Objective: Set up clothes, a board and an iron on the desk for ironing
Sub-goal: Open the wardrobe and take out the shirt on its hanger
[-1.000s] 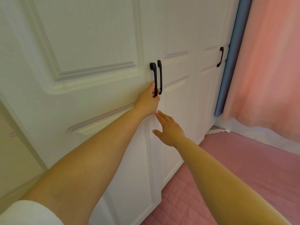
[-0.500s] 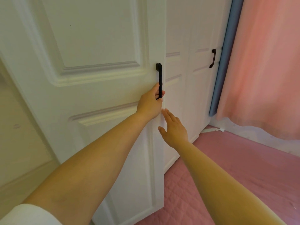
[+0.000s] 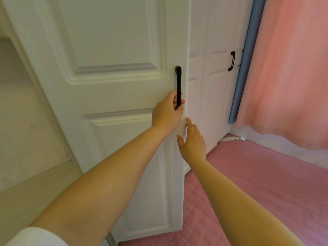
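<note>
Wardrobe door (image 3: 113, 41) ajar — left hand (image 3: 166, 112) clasps handle (image 3: 178, 86); right hand (image 3: 192, 142) open, pink floor (image 3: 257, 174).

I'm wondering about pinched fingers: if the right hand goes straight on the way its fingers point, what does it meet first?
Probably the free edge of the open white panelled wardrobe door; the right hand already looks close to it, though depth is unclear.

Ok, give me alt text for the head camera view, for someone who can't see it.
A person's left hand grips the black handle of a white wardrobe door that stands partly open, while the open right hand reaches toward the door's edge. Pink floor covering and a pink curtain lie to the right.
</note>
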